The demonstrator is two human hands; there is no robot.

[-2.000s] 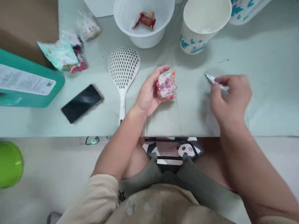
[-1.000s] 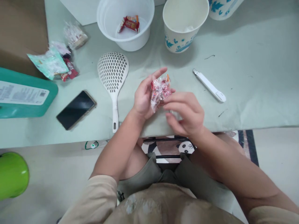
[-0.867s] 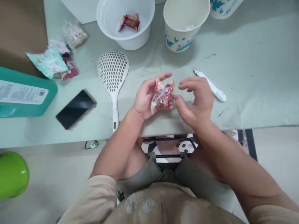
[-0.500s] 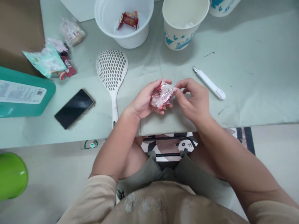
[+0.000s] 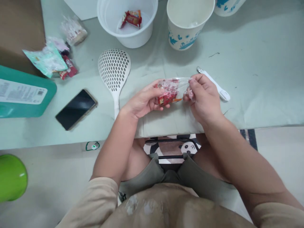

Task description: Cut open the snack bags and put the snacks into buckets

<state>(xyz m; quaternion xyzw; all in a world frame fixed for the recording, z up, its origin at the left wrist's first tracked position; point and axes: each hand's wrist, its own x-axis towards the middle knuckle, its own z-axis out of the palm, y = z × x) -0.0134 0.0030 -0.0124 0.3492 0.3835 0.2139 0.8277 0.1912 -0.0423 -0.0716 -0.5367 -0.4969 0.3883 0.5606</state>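
Above the table's near edge, my left hand point(image 5: 145, 99) is closed around a clear plastic bag point(image 5: 169, 90) with red-wrapped snacks inside. The fingers of my right hand point(image 5: 205, 95) pinch the bag's loose end and hold the film stretched out to the right. A bit of orange wrapper shows at the lower right of the red packets. Left of the hands lies a white slotted skimmer point(image 5: 114, 68), its handle partly behind my left forearm. A white utility knife point(image 5: 215, 84) lies just beyond my right hand, which covers part of it.
A white tub point(image 5: 136, 39) with red snack packets and a patterned paper cup point(image 5: 184, 39) stand at the back. Leftward are a black phone point(image 5: 76, 109), a green bottle point(image 5: 48, 95) and several wrapped snacks point(image 5: 48, 61). A lime-green bin point(image 5: 11, 177) is on the floor.
My right hand has moved right and slightly up, drawing out the bag's end. The bag, crumpled before, is now stretched between both hands and shows more of the red packets.
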